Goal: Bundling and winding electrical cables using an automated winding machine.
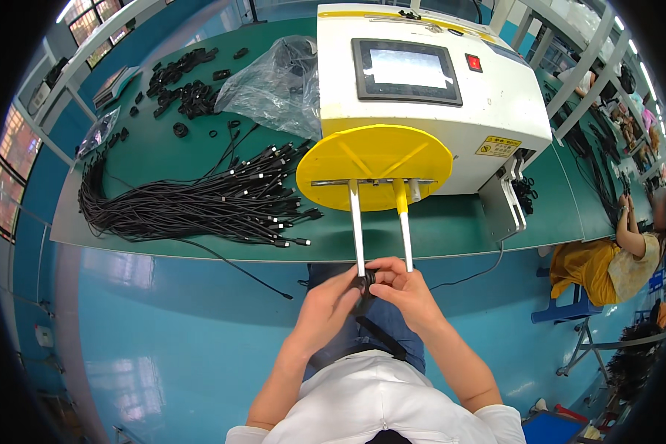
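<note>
Cable coil is held by left grip and right grip

White short-sleeved shirt, blue jeans

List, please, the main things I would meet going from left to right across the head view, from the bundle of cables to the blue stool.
Bundle of black cables → left hand → small black item → right hand → metal bracket → blue stool.

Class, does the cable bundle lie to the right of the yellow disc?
No, the cable bundle lies on the table, mostly left of the yellow disc.
</note>
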Demonstrator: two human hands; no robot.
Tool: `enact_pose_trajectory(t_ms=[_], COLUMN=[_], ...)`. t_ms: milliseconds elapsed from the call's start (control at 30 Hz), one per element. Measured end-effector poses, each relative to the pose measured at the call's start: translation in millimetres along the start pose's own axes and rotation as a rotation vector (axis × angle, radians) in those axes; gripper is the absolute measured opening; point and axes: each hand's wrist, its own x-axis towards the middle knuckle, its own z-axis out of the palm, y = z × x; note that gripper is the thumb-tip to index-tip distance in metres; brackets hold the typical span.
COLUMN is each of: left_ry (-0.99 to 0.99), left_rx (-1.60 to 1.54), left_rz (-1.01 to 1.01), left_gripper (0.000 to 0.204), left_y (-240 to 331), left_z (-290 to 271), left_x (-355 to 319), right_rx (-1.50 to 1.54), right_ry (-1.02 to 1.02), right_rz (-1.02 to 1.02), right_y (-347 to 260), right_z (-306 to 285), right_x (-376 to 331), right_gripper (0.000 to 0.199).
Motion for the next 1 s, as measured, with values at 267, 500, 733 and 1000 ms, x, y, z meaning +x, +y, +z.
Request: enact_pose_trajectory(t_ms=[267,500,733,1000], left_ry=[0.09,0.19,0.221,0.291], left_rx=[0.284,0.331,-0.01,-0.32], left_rz=[0.245,0.341,0.039,-0.157], left_gripper=[0.03,0.026,0.033,0.024], left_y=[-6,-10,-16,-25], left_z=[-1,3,8,5], left_x=[4,3,6,4], right_rx=[-0.084,-0.438,-0.744,-0.302], right_ry=[-0.113,-0.069,0.009,-0.016], right_rz=[0.014,-0.177,-0.446,-0.088], right_y=[8,11,5,18], right_z=[-2,2,8,12], right_x=[2,0,-5,-14], right_gripper=[0.034,0.038,0.046,0.052])
